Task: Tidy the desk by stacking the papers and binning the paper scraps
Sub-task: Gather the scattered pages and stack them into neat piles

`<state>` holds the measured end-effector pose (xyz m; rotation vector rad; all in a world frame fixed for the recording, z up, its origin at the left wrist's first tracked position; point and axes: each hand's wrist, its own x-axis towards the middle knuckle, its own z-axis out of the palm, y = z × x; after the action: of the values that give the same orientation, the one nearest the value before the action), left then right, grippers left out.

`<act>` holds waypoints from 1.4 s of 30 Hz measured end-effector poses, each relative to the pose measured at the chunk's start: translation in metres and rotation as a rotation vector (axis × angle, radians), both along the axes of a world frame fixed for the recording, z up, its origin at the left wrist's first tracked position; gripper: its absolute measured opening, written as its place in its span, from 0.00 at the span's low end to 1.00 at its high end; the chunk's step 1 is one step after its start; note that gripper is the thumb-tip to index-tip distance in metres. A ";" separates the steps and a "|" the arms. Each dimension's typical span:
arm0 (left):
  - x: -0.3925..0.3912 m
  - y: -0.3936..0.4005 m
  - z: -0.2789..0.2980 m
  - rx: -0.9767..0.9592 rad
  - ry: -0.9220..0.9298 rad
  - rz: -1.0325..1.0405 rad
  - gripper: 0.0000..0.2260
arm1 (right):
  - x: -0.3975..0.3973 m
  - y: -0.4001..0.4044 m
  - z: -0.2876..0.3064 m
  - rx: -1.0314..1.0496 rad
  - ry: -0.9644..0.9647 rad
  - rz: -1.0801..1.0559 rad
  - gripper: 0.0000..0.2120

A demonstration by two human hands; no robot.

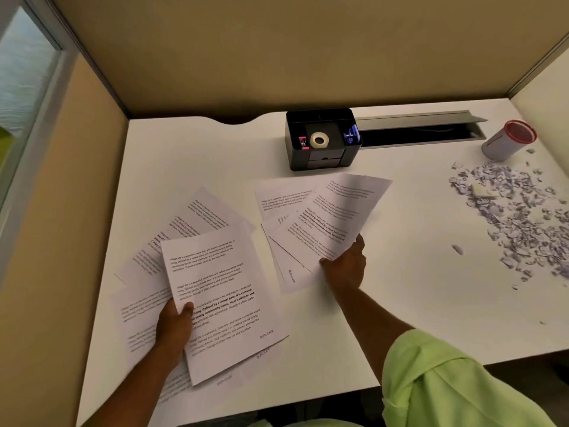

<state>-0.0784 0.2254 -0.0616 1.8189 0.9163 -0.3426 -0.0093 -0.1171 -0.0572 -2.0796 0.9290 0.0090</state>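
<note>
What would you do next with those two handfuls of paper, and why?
Probably bring the right hand and its sheets over onto the sheets that the left hand grips. Each hand holds a loose fan, more pages lie spread beneath, and the scraps lie untouched.

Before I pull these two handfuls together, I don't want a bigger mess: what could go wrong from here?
1. The right hand pinches a fanned bunch of sheets by one corner; some may slip out.
2. The left hand holds only the top sheet; the loose papers beneath could slide off the desk edge.
3. A wide sweep right could scatter the paper scraps near the small bin.
</note>
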 end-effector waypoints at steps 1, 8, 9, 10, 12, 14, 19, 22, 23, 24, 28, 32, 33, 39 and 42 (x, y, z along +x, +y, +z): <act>0.000 0.000 0.001 0.000 0.002 0.002 0.16 | -0.001 0.001 0.002 0.091 -0.027 -0.030 0.49; -0.001 -0.003 0.013 0.010 -0.015 0.000 0.16 | -0.013 -0.023 0.016 0.731 -0.129 -0.415 0.21; -0.001 -0.003 0.015 0.011 -0.020 0.005 0.16 | -0.016 -0.031 0.019 0.753 -0.137 -0.413 0.20; -0.001 -0.003 0.017 0.010 -0.029 0.013 0.16 | -0.018 -0.039 0.021 0.751 -0.152 -0.393 0.20; 0.000 -0.002 0.019 0.007 -0.043 0.021 0.15 | -0.024 -0.059 0.023 0.704 -0.175 -0.340 0.16; 0.000 -0.001 0.022 0.015 -0.054 0.026 0.15 | -0.028 -0.080 0.025 0.693 -0.168 -0.258 0.13; -0.004 -0.005 0.020 0.066 -0.057 0.040 0.16 | -0.017 -0.104 0.044 0.811 -0.069 0.091 0.15; -0.008 -0.009 0.020 0.084 -0.059 0.076 0.15 | -0.004 -0.098 0.055 0.786 0.017 0.224 0.17; -0.010 -0.011 0.019 0.077 -0.065 0.092 0.15 | 0.002 -0.092 0.057 0.732 0.043 0.236 0.16; -0.012 -0.012 0.017 0.069 -0.067 0.103 0.15 | 0.009 -0.086 0.057 0.661 0.072 0.231 0.14; -0.019 -0.011 0.011 0.053 -0.056 0.103 0.15 | 0.036 -0.062 0.048 0.338 0.166 0.180 0.08; -0.019 -0.011 0.007 0.067 -0.042 0.107 0.15 | 0.048 -0.039 0.038 -0.057 0.347 0.270 0.27; -0.019 -0.011 0.006 0.072 -0.034 0.107 0.15 | 0.048 -0.032 0.038 -0.123 0.408 0.281 0.33; -0.021 -0.008 0.004 0.056 -0.022 0.101 0.15 | 0.031 -0.006 0.033 -0.266 0.467 0.288 0.46; -0.020 -0.007 0.004 0.053 -0.011 0.105 0.15 | 0.030 -0.004 0.033 -0.273 0.437 0.329 0.41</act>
<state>-0.0986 0.2188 -0.0574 1.8116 1.0173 -0.2444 0.0206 -0.1207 -0.0238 -2.5233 0.8613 0.5563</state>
